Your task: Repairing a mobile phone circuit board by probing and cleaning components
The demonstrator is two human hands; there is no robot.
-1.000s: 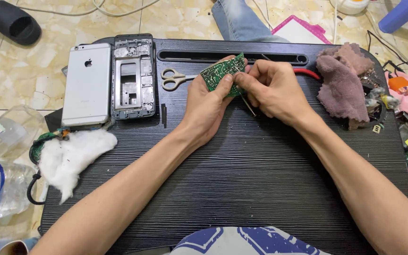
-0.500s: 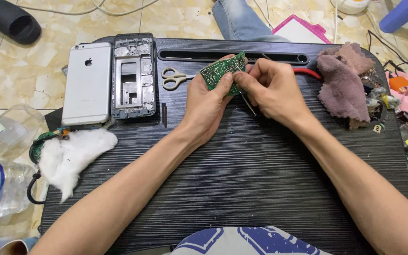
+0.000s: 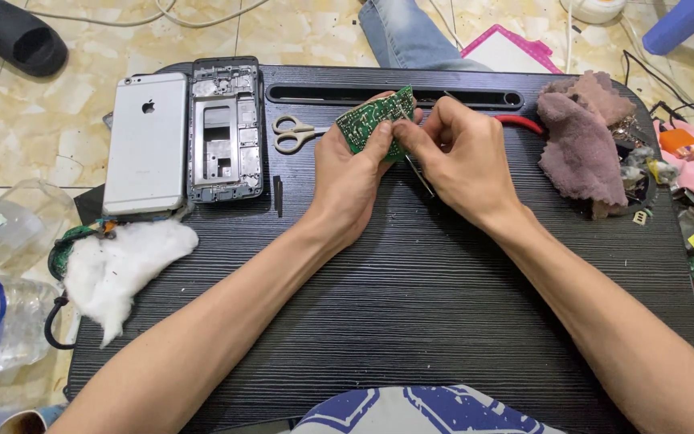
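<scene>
My left hand (image 3: 349,173) holds a small green circuit board (image 3: 369,120) upright above the black lap table (image 3: 411,297), thumb across its face. My right hand (image 3: 461,157) is pressed against the board's right edge and grips a thin metal tool (image 3: 419,173) that points down and away from the board. Both hands meet near the table's far middle. A pair of scissors (image 3: 295,134) lies just left of the left hand, partly hidden behind it.
A silver phone (image 3: 148,141) lies back-up at the far left beside a stripped phone frame (image 3: 225,128). A white cotton wad (image 3: 118,265) sits at the left edge. A mauve cloth (image 3: 588,145) and red-handled pliers (image 3: 520,122) lie on the right; loose parts clutter the floor.
</scene>
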